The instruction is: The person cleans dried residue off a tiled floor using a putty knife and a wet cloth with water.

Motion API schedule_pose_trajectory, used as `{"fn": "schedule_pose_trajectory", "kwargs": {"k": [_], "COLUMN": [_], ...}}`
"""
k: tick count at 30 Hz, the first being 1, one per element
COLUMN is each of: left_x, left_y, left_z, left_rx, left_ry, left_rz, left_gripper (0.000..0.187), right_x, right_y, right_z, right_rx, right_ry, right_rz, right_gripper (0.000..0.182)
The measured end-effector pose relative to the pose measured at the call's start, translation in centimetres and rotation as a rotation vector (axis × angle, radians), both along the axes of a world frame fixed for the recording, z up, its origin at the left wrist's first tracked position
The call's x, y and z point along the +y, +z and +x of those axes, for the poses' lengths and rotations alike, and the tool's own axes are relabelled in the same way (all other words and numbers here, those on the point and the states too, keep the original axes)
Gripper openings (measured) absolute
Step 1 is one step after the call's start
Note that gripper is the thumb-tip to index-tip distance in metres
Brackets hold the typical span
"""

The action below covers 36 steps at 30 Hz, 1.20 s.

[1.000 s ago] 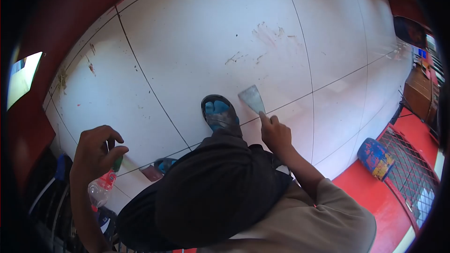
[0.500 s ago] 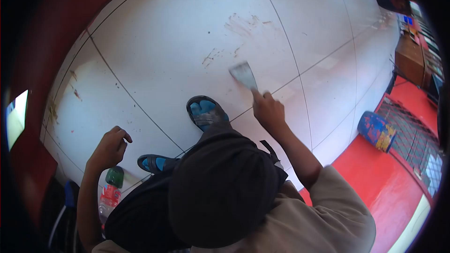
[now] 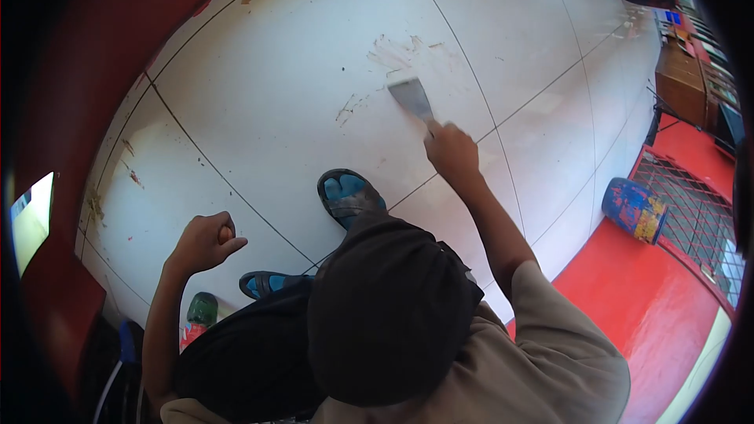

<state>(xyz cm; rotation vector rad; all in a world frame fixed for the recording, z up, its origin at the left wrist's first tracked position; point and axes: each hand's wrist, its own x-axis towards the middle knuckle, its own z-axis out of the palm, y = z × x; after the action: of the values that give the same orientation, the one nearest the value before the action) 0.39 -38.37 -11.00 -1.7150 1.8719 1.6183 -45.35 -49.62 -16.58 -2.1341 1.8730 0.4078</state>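
My right hand (image 3: 453, 149) is closed round the handle of a scraper (image 3: 413, 97). Its wide flat metal blade points away from me, against the white tiled floor (image 3: 275, 71) as far as I can see. Brown smears (image 3: 397, 52) mark the tile just beyond the blade edge, and thin brown flecks (image 3: 345, 108) lie to its left. My left hand (image 3: 206, 243) hovers above the floor on the left, fingers curled in, with nothing visible in it. Below it, a green-topped bottle (image 3: 203, 308) is partly hidden by my leg.
My sandalled feet (image 3: 351, 195) are on the tiles. A paint-spattered blue container (image 3: 635, 210) stands at right on a red surface (image 3: 597, 298) beside a metal grille (image 3: 703, 216). More brown marks (image 3: 132, 175) lie at left, near the red wall (image 3: 63, 141). A brown cabinet (image 3: 679, 82) stands far right.
The scraper has moved away from me, up to the brown smears. My left hand has moved slightly right and its fingers have curled tighter. More of the bottle is now hidden.
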Motion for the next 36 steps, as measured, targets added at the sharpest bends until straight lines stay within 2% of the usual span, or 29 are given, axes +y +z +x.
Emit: {"fn": "schedule_pose_trajectory", "kwargs": {"k": [3,7,9,10,12,15,18,21,24,30,34,36], "left_x": [1.3,1.9,1.5,1.2,0.0,-1.1,-0.9,-1.5,-1.6,-0.9,-1.1,0.1], "left_y": [-0.1,-1.6,-1.8,-1.4,0.1,0.7,0.1,0.2,1.6,1.0,2.1,1.4], "left_z": [1.4,1.4,1.0,0.9,0.5,0.1,-0.4,-0.9,-1.2,-2.2,-2.4,-2.2], "left_rx": [0.014,0.044,0.035,0.021,0.009,-0.021,-0.020,-0.008,-0.013,0.049,0.075,0.106], "left_ry": [0.091,0.126,0.021,-0.022,0.053,0.103,0.069,0.023,0.093,0.086,0.159,0.203], "left_rz": [0.094,0.161,0.079,0.037,0.079,0.123,0.164,0.165,0.180,0.230,0.278,0.285], "left_gripper": [0.026,0.024,0.022,0.021,0.022,0.023,0.022,0.022,0.023,0.022,0.022,0.022], "right_x": [4.2,-2.9,-6.4,-5.6,-1.4,0.8,-5.2,-6.8,-1.5,-8.4,-1.7,0.1], "right_y": [2.6,-0.1,-1.9,-1.3,1.3,2.4,0.2,0.6,2.3,0.8,1.9,2.2], "right_z": [-2.3,-3.3,-3.4,-3.4,-4.3,-7.1,-8.8,-9.4,-10.3,-10.1,-10.2,-10.6], "right_rx": [0.086,0.047,-0.052,-0.019,0.056,0.067,0.024,-0.027,0.064,-0.036,0.038,-0.020], "right_ry": [-0.109,-0.072,-0.028,-0.052,-0.085,-0.136,-0.080,-0.073,-0.118,-0.128,-0.146,-0.207], "right_rz": [0.234,0.012,-0.122,-0.076,0.036,0.152,-0.018,-0.038,0.096,0.004,0.060,0.067], "right_gripper": [0.039,0.036,0.034,0.034,0.033,0.034,0.036,0.037,0.038,0.037,0.033,0.030]}}
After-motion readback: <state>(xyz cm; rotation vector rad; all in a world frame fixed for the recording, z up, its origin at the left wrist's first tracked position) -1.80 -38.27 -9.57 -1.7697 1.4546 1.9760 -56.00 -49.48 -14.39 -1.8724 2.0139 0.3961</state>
